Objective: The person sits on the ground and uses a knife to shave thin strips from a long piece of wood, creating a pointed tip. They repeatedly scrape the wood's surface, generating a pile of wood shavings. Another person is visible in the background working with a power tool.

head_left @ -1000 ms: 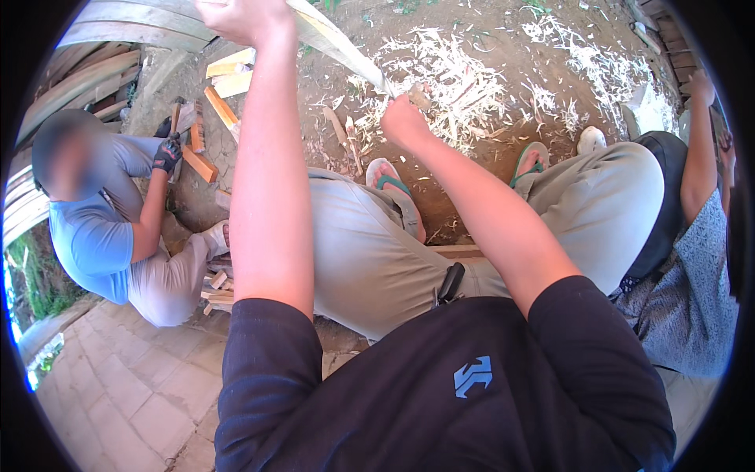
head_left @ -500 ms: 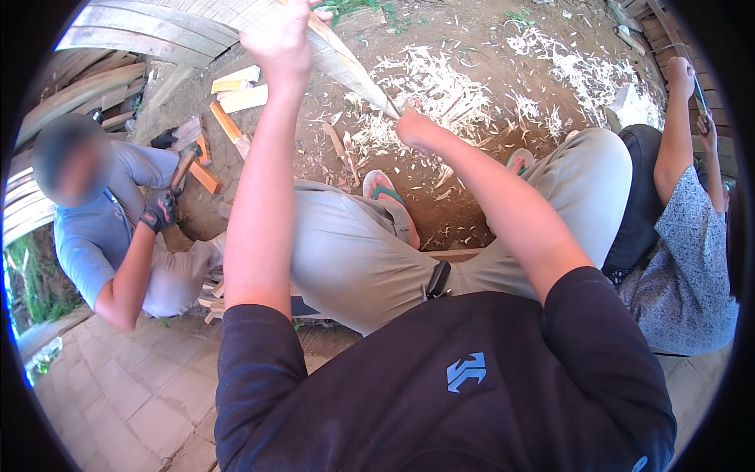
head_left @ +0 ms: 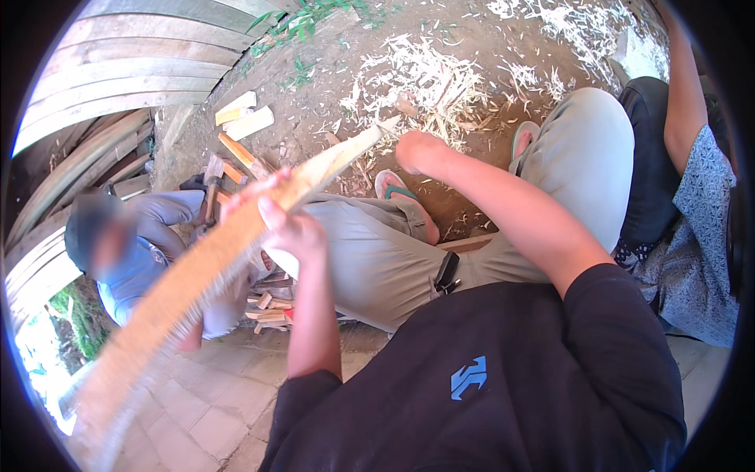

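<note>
My left hand (head_left: 287,228) is wrapped round a long, pale wooden plank (head_left: 200,271), gripping it along its narrower part. The plank runs slantwise from the lower left, where its wide end is blurred, up to a pointed tip near the middle. Beside that tip is my right hand (head_left: 421,152), closed in a fist with its back toward me; what it grips is hidden. Under the tip lies a pile of wood shavings (head_left: 421,82) on the bare soil.
A person (head_left: 134,236) in a blue shirt crouches at left, partly behind the plank. Another person's patterned sleeve (head_left: 692,220) is close on my right. Cut wood blocks (head_left: 248,122) lie on the ground. A slatted wooden wall (head_left: 141,55) stands at far left.
My left hand has come down and toward me, swinging the plank from the upper left to the lower left. The right hand has stayed near the plank's tip. The view has shifted slightly.
</note>
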`<state>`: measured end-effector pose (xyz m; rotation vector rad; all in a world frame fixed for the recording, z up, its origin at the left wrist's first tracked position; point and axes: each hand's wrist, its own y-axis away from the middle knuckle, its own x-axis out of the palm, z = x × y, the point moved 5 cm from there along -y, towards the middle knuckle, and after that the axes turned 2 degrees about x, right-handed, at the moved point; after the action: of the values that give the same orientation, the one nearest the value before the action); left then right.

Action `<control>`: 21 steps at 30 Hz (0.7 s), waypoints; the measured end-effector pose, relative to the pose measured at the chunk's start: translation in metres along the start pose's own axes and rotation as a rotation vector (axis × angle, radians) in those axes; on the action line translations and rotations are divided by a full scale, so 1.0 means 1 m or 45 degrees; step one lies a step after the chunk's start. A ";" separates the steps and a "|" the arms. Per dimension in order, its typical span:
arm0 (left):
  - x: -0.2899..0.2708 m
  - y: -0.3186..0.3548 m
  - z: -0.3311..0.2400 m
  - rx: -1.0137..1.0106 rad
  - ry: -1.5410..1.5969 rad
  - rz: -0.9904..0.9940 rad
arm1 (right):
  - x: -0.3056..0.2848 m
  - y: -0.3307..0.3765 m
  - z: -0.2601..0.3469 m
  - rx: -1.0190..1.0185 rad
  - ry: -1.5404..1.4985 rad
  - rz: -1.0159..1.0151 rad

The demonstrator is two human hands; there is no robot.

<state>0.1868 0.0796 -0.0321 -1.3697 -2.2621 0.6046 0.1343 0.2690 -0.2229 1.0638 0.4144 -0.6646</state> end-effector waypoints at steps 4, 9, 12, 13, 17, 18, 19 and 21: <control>-0.009 0.038 -0.018 0.069 -0.055 -0.059 | -0.003 0.014 0.004 -0.084 0.041 -0.051; -0.004 0.063 -0.023 0.019 -0.092 -0.088 | -0.008 -0.012 -0.017 -0.022 0.171 0.151; -0.009 0.070 -0.026 0.010 -0.130 -0.017 | -0.006 -0.011 -0.020 0.007 0.139 0.175; -0.009 0.072 -0.026 0.009 -0.133 -0.007 | -0.005 -0.007 -0.022 0.015 0.088 0.132; 0.000 0.080 -0.033 0.031 -0.121 0.006 | -0.009 0.020 -0.022 0.095 -0.018 -0.001; 0.001 0.082 -0.034 0.045 -0.139 0.028 | -0.006 0.020 -0.021 0.107 -0.016 -0.041; 0.004 0.087 -0.036 0.049 -0.158 0.051 | -0.001 0.021 -0.022 0.125 -0.014 -0.072; 0.010 0.095 -0.039 0.085 -0.165 0.138 | 0.007 0.020 -0.019 0.140 0.052 -0.083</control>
<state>0.2726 0.1338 -0.0530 -1.4658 -2.2557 0.8199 0.1526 0.2903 -0.2222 1.1735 0.4531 -0.7312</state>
